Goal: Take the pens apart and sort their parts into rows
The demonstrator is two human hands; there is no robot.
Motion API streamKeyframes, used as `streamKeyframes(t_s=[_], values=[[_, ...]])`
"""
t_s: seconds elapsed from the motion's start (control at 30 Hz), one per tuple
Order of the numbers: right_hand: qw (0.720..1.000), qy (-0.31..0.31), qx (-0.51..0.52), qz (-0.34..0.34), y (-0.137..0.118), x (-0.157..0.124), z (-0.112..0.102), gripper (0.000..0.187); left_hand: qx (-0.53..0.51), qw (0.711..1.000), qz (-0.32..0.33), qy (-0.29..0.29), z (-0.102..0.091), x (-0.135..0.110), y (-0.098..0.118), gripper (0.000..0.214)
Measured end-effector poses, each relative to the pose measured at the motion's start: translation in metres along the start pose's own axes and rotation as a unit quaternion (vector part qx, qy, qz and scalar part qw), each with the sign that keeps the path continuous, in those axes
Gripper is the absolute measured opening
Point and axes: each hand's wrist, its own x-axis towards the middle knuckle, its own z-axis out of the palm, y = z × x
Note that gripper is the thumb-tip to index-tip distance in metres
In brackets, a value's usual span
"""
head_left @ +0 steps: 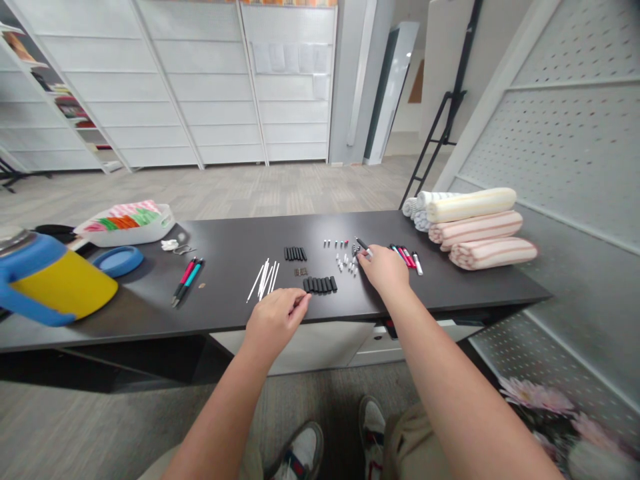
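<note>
Pen parts lie sorted on a dark table. My left hand is closed in a pinch at the near row of black grips; what it pinches is too small to name. My right hand is curled by the small white tips and holds a black pen piece that sticks out past its fingers. White refill tubes lie left of the left hand. A second row of black grips sits further back.
Finished pens lie right of my right hand, two more pens at the left. Rolled towels fill the table's right end. A white tray, blue lid and a blue-and-yellow jug stand at the left.
</note>
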Motion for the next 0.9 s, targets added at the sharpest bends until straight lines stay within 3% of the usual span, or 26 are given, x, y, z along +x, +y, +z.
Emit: streamKeyframes(t_s=[0.2,0.33,0.47,0.53,0.67,0.9], values=[[1.000,0.010,0.004,-0.002,0.000,-0.001,0.000,0.029,-0.003,1.000,-0.002,0.005,-0.001,0.001,0.002,0.019],[0.998,0.054,0.037,-0.016,0.001,-0.009,-0.005,0.037,-0.025,0.999,-0.030,0.008,-0.005,0.004,0.005,0.018],[0.980,0.105,0.128,-0.109,-0.005,-0.033,-0.014,0.043,-0.101,0.991,-0.084,0.009,-0.012,0.007,0.005,0.013],[0.961,0.088,0.178,-0.193,-0.014,-0.049,-0.016,0.043,-0.158,0.981,-0.114,0.017,-0.015,0.008,0.003,0.012],[0.918,-0.011,0.220,-0.330,-0.039,-0.077,-0.012,0.038,-0.279,0.946,-0.163,0.006,-0.017,0.009,-0.005,0.028],[0.882,-0.073,0.225,-0.408,-0.056,-0.087,0.004,0.034,-0.404,0.889,-0.213,-0.034,-0.022,0.010,-0.014,0.036]])
